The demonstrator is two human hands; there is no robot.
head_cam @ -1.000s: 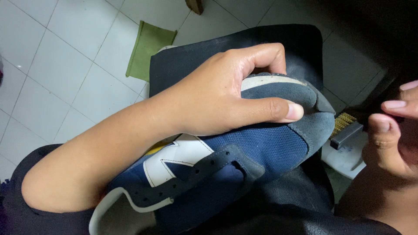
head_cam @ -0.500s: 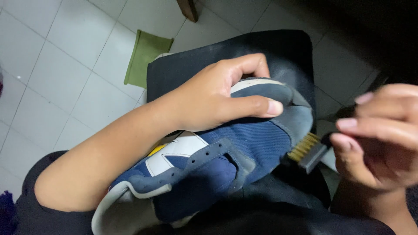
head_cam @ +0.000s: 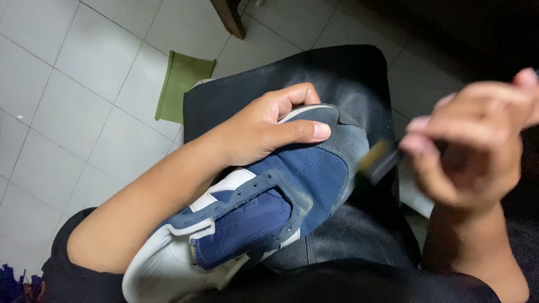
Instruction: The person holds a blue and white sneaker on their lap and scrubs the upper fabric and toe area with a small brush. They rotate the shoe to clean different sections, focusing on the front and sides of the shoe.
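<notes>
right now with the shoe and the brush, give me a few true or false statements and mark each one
1. The left hand grips the blue sneaker near its toe. True.
2. The right hand is empty. False: it holds a small brush, blurred, close to the toe of the shoe.
3. The sneaker lies on the floor tiles. False: it rests over a black seat, held on the person's lap.
4. A green cloth lies on the white tiled floor beside the seat. True.
5. The sneaker's laces are tied in a bow. False: no laces show; the eyelets look empty.
</notes>
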